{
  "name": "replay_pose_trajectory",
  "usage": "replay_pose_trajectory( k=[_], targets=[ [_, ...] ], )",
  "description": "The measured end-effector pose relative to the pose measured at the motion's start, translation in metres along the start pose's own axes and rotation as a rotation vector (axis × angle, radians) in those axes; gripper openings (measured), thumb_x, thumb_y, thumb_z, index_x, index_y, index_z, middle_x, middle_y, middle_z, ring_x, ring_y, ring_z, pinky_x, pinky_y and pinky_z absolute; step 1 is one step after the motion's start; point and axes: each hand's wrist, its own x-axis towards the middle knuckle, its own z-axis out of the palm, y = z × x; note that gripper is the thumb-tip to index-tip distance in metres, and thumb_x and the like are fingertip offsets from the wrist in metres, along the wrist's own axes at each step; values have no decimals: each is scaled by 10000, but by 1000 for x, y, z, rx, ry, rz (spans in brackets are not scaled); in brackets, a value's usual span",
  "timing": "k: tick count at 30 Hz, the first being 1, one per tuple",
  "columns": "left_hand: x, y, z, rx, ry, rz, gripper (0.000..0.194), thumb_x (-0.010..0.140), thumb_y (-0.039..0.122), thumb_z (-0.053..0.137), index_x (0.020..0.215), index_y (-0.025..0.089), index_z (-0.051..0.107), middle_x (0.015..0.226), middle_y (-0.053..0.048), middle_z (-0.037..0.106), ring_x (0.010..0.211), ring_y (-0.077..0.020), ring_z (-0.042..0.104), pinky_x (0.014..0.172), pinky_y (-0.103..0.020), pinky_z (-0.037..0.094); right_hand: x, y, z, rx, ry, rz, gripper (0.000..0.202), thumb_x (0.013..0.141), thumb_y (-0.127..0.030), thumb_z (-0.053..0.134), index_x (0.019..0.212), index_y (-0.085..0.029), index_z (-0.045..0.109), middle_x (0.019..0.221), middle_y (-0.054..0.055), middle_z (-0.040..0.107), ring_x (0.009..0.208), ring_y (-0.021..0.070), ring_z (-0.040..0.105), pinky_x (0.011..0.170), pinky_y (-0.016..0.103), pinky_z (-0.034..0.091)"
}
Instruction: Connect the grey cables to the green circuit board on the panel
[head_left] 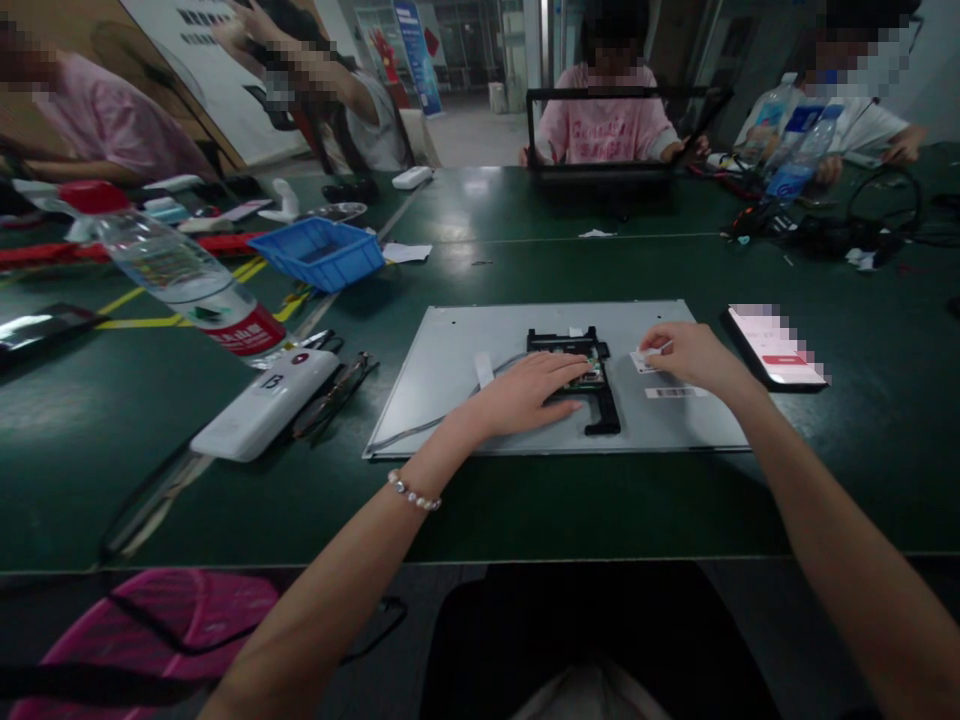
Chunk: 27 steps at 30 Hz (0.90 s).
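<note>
Listing from the middle outward, we begin with the panel, flat on the worktop directly before us. Thin, broad, probably stiff yet easily cracked by bending; we would take it by two opposite edges, palms off the face. Smooth surface, likely slippery.

Item: black frame, on the panel. Likely light and rigid; best held by its bare arm, sparing the board. A grey cable trails from it, to be kept slack.

Hands: left open, laid flat over frame and board; right pinching the edge of a white label, soft and apt to crease or tear. Barcode sticker just beside.

Flanking: phone, right; power bank, left.

Containers: bottle, red cap on, clear liquid within; blue tray, contents not discernible to us; pink basket, below the worktop, contents likewise uncertain; far right, a blue-labelled bottle, fill unclear.
</note>
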Motion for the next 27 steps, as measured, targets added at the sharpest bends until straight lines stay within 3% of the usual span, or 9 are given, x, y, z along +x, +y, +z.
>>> replay_pose_trajectory(
  k=[6,12,22,27],
  targets=[
    [1,0,1,-24,19,15,474,951,364,443,1388,191,383,1445,-88,408,1312,-222,395,1086,-415,311,0,-10,1,369,-133,4,305,741,-249,620,1039,-195,660,844,63,709,805,205,656,748,348,509],
    [2,-3,3,-62,48,24,424,958,314,440,1368,207,412,1422,-79,442,1301,-203,409,1079,-412,326,-2,-21,14,500,-266,55,127,737,-226,613,840,-180,672,817,64,701,753,177,649,683,306,512],
    [3,-6,1,-97,39,25,376,981,208,365,1350,223,438,1419,-49,451,1297,-167,417,1089,-394,330,-3,-28,17,418,-210,-19,120,721,-266,631,798,-194,688,811,57,703,763,186,650,730,329,508],
    [3,-5,0,-98,40,18,377,978,208,371,1348,221,441,1415,-50,456,1300,-164,415,1095,-392,322,0,-25,22,211,-138,-123,142,734,-324,640,799,-221,713,850,48,696,796,198,626,771,358,483]
  ],
)
